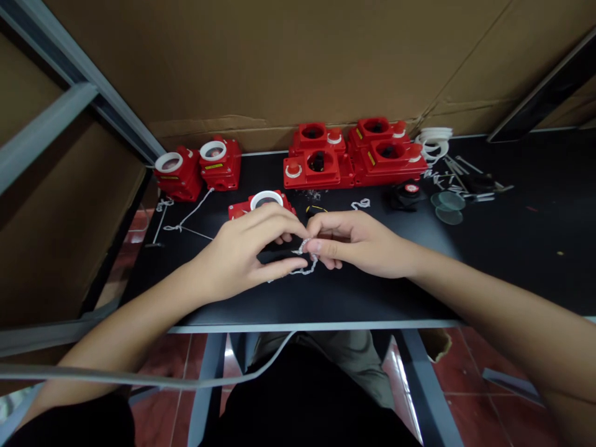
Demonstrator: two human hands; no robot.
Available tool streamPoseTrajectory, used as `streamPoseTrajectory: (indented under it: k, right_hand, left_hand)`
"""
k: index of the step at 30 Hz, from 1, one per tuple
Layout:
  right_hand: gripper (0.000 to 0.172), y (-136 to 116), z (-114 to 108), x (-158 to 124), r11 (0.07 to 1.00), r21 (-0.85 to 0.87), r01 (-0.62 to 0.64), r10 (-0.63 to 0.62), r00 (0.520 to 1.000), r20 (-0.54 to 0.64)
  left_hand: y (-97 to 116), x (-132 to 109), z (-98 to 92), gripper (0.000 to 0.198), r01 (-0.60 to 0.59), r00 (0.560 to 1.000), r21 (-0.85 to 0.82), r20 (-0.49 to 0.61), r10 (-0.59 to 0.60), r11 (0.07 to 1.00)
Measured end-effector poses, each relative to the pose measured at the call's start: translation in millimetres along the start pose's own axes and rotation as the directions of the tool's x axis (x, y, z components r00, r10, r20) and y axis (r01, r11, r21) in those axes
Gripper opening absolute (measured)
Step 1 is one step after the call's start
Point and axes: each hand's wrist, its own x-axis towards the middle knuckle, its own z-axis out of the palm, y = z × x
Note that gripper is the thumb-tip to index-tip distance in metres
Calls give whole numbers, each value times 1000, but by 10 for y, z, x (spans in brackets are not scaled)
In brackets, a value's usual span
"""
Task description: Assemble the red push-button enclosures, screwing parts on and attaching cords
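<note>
1. White and braided-looking, a thin cord [308,271] lies bunched in a small loop between the two hands, low over the black tabletop [372,302], near its front edge.

2. The right hand [361,243] has its thumb brought in against the curled forefinger, and the cord appears pinched between them. The left hand [251,245] comes in from the other side, forefinger tip meeting the right fingertips, thumb standing apart from that forefinger and lying along the cord. Whether the left hand actually grips it I cannot tell.

3. By its look the cord is very light, soft and limp: it should fold wherever it is let go and carry no push along its length. It is probably not fragile, and a textured surface like this ought to give bare fingertips fair purchase.

4. The best hold is likely a thumb-and-forefinger pinch close to the loop, with a second pinch on a free end; a grasp far from the loop would let it sag and twist.

5. The left fingers and thumb cover part of the cord, so its full path, and whether it is knotted, stay unclear. A red housing [236,210] with a white ring [267,198] sits just beyond, its near side hidden by the left hand. A black item [316,210] with yellow marks is partly covered by the right hand; I cannot identify it.
</note>
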Motion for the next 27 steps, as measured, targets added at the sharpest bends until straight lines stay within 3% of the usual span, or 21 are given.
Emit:
streamPoseTrajectory:
  k: [5,9,12,14,17,19,22,27]
  right_hand:
    - [50,-26,-51,-6,990,-141,29,-31,1000,-6]
    - [26,-73,-140,-40,922,-382,60,-58,998,18]
    - [21,-106,-200,-72,854,-516,62,-36,998,60]
    - [22,-114,-229,-89,818,-572,58,-13,997,82]
    - [24,-114,-259,-105,775,-630,44,27,994,102]
    - [24,-120,-274,-114,753,-657,33,53,993,110]
    - [22,-139,-295,-128,728,-685,14,80,991,106]
    - [20,-163,-343,-130,692,-722,-6,85,994,73]
  left_hand:
    - [34,-3,23,6,72,997,69,32,-74,995]
    - [90,26,-143,26,208,964,86,148,-219,974]
    - [72,28,-290,26,299,874,41,389,-290,954]
    - [34,14,-334,23,381,776,94,509,-374,920]
    - [-14,-2,-301,18,465,640,190,602,-477,865]
    - [-24,3,-248,13,483,600,213,626,-498,850]
    - [-23,25,-181,15,470,603,202,638,-480,859]
    - [-6,26,-159,28,411,653,164,634,-415,897]
